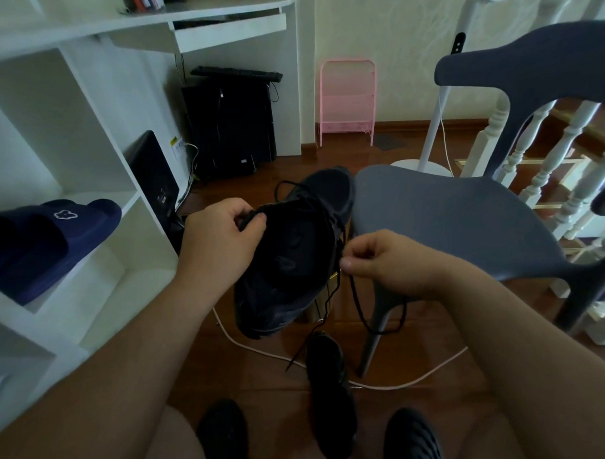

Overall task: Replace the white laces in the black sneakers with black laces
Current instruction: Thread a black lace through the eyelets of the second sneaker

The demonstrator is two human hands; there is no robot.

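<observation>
Leftmost, well away from the fingers, a white shelf unit [90,174] holds one navy slide sandal [47,241] in an open compartment; the compartments above and below it are cut off by the frame edge, and I cannot tell what they hold. Under the desk [233,24] behind it stands one black computer tower [229,123] with a keyboard [236,73] lying on top.

Next, the left hand [218,240] is curled round the left side of the raised black sneaker [293,256], thumb and forefinger pinching a black lace [360,307] end at the collar. The sneaker hangs between the two hands, its opening toward the camera; its interior is too dark to make out, and the eyelets cannot be counted.

Below the fingers a second black sneaker [329,395] lies on the wooden floor [271,382], dark and blurred. Two feet in black shoes show at the bottom edge, both cut off. One pale cable [255,349] crosses the floor beneath the held sneaker.

To the right, the right hand [382,263] has fingers bent, thumb and forefinger pinching the black lace just beside the sneaker's right edge; a loop of it droops below the knuckles. Behind this hand stands one grey chair [466,214], its back partly out of view. Farther off are one pink rack [346,100] and white stair balusters [550,159]
</observation>
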